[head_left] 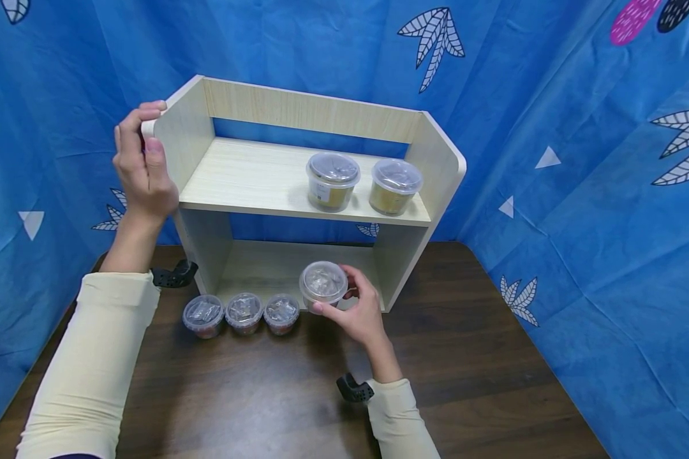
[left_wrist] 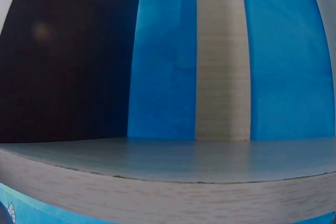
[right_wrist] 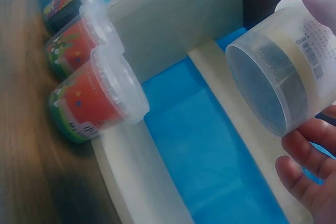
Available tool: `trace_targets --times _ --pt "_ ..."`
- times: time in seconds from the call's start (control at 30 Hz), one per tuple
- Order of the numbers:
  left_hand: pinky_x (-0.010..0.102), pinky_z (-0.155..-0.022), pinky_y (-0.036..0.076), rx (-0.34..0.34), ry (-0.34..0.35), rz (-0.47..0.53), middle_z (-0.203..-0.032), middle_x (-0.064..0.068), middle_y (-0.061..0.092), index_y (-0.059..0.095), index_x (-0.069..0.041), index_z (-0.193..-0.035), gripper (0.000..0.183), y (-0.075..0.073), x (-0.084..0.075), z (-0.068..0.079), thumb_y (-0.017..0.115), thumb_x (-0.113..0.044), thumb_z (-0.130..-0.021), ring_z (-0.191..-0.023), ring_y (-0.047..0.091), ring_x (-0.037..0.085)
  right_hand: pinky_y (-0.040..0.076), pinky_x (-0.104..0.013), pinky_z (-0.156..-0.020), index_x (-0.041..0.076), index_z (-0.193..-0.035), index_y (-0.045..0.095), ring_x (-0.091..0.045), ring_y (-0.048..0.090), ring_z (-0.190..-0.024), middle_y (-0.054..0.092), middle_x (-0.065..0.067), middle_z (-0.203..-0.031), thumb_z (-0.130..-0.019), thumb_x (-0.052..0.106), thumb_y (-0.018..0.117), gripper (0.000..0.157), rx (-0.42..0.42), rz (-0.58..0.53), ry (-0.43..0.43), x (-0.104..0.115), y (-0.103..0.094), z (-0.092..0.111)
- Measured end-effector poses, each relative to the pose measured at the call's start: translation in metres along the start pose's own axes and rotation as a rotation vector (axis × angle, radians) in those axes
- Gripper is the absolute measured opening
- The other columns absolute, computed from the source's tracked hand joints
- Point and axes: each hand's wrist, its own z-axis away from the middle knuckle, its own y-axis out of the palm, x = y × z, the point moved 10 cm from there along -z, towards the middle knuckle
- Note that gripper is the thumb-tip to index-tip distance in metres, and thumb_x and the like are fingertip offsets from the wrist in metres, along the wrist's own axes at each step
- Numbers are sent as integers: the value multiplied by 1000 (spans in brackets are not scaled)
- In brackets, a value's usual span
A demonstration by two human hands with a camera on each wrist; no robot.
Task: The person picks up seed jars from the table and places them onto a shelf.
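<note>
My left hand (head_left: 142, 162) grips the front edge of the upper left side panel of a pale wooden two-tier shelf (head_left: 189, 134). In my right hand (head_left: 360, 311) is a clear lidded plastic tub (head_left: 323, 282), held between thumb and fingers in front of the lower tier. The right wrist view shows that tub (right_wrist: 278, 72) tilted, its see-through base off any surface and a printed label on its side. Two similar lidded tubs with yellowish lower parts, a left one (head_left: 333, 182) and a right one (head_left: 396, 186), stand on the upper tier.
Three small lidded cups (head_left: 244, 312) stand in a row on the dark wooden table (head_left: 252, 395), by the shelf's lower front edge. Their red and green printed sides show in the right wrist view. A blue patterned curtain (head_left: 580, 255) hangs behind and to the right.
</note>
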Motion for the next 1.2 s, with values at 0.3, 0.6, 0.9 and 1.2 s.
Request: trace_targets --times 0.3,0.6,0.9,1.2 --pt "33 -99 46 -6 0 1 -130 0 62 57 -3 -119 43 0 1 0 38 -27 -89 -120 55 15 53 -34 -68 7 -129 59 -17 58 -86 67 -5 -104 -69 30 88 70 -7 8 -42 11 -3 -6" --pt "32 -100 46 0 3 10 -130 0 61 56 -3 -120 44 1 1 0 37 -28 -89 -120 54 15 53 -35 -67 6 -129 59 -17 58 -86 66 -5 -106 -70 49 83 77 -13 12 -90 23 -5 -13" --pt "33 -100 46 0 0 11 -130 1 61 56 -3 -120 44 1 2 0 37 -27 -88 -120 55 15 53 -33 -67 7 -129 59 -20 59 -85 66 -5 -104 -70 47 84 76 -6 -7 -109 34 -4 -20" --pt "33 -100 46 -1 -2 20 -130 1 61 56 -2 -119 44 1 2 0 38 -27 -88 -120 55 15 52 -40 -65 5 -130 59 -22 58 -84 67 -9 -104 -64 19 88 73 -15 -32 -150 42 -5 -27"
